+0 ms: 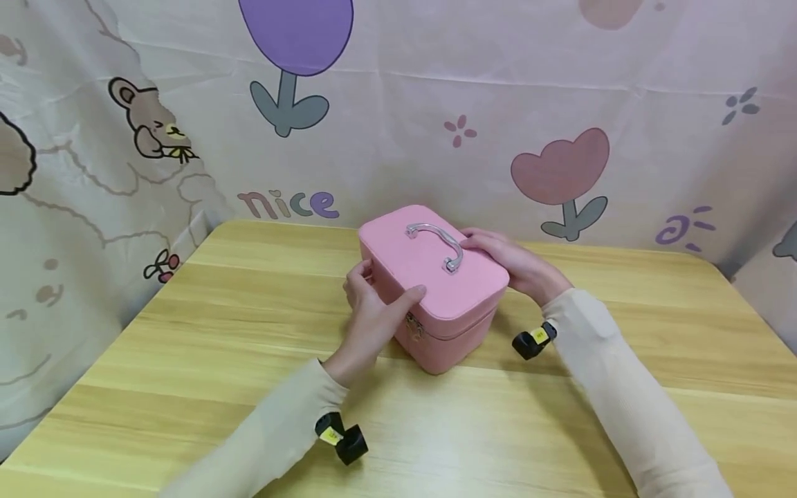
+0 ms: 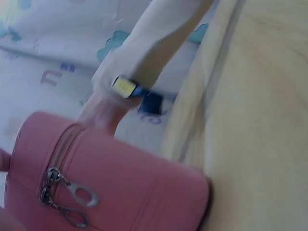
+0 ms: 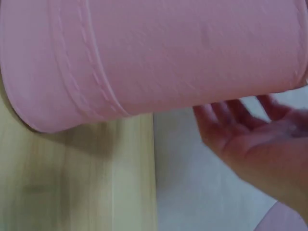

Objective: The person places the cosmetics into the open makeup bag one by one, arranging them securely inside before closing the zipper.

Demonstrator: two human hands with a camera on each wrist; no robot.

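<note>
A pink cosmetic case (image 1: 405,252) with its lid down stands at an angle on the wooden table. A curved silver handle (image 1: 443,238) lies across the lid. My left hand (image 1: 373,308) holds the near left side, thumb over the lid's edge and fingers against the wall. At the far right side, my right hand (image 1: 513,263) grips the lid's edge, its fingers partly hidden behind the case. Two metal zipper pulls (image 2: 79,196) hang close together from the zipper in the left wrist view. In the right wrist view, my right fingers (image 3: 216,125) reach around the lid's edge.
The wooden table (image 1: 205,325) extends to both sides and in front of the case. Behind it hangs a printed cloth (image 1: 405,152) with flowers and a bear. A small black camera (image 1: 532,340) is strapped to my right wrist, another (image 1: 345,439) to my left.
</note>
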